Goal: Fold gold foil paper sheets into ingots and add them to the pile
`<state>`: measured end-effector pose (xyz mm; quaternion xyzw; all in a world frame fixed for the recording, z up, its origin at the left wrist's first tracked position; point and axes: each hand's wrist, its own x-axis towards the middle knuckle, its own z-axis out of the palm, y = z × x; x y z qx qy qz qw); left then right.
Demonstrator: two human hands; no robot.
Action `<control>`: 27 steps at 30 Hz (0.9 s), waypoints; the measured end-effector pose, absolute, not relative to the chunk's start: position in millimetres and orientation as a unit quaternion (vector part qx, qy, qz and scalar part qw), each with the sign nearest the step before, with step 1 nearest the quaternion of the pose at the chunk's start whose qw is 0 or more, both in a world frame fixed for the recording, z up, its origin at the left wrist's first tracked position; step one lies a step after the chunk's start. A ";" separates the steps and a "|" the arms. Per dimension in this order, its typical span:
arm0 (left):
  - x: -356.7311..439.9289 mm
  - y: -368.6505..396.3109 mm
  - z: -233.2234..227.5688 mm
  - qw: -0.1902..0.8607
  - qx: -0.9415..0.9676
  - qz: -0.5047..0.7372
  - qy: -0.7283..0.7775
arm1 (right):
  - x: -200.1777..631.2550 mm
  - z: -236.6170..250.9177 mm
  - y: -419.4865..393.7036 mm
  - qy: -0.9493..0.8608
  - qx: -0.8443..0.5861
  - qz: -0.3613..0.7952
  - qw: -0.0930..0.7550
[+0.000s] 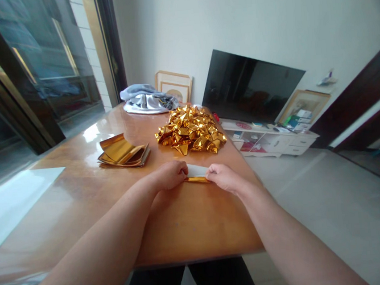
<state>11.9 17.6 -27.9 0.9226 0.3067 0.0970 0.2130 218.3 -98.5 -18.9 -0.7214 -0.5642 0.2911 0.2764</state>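
Note:
A sheet of gold foil paper (197,171) lies between my hands just above or on the table, white side up. Its near edge is turned over, showing a narrow gold strip. My left hand (173,174) pinches the left end of this sheet, fingers closed. At the right end, my right hand (223,177) grips it between thumb and fingers. Beyond them rises a pile of folded gold foil pieces (192,131). To the left sits a stack of gold foil sheets (123,152), its top sheets curling up.
The glossy wooden table (191,223) ends close to my right forearm. Folded grey-blue cloth (147,99) and framed pictures (174,85) are at its far end. A pale sheet (17,199) lies at left. A television (250,85) and white cabinet (270,139) stand beyond.

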 end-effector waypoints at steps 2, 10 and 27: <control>12.5 17.2 -28.1 0.210 0.922 0.099 0.311 | 217.1 -16.5 -98.4 -0.564 -0.720 0.293 0.279; 12.0 14.7 -24.2 0.223 0.914 0.094 0.327 | 217.0 -12.8 -96.2 -0.582 -0.706 0.302 0.267; 9.8 13.0 -23.5 0.224 0.915 0.100 0.319 | 217.0 -20.4 -98.9 -0.635 -0.713 0.216 0.202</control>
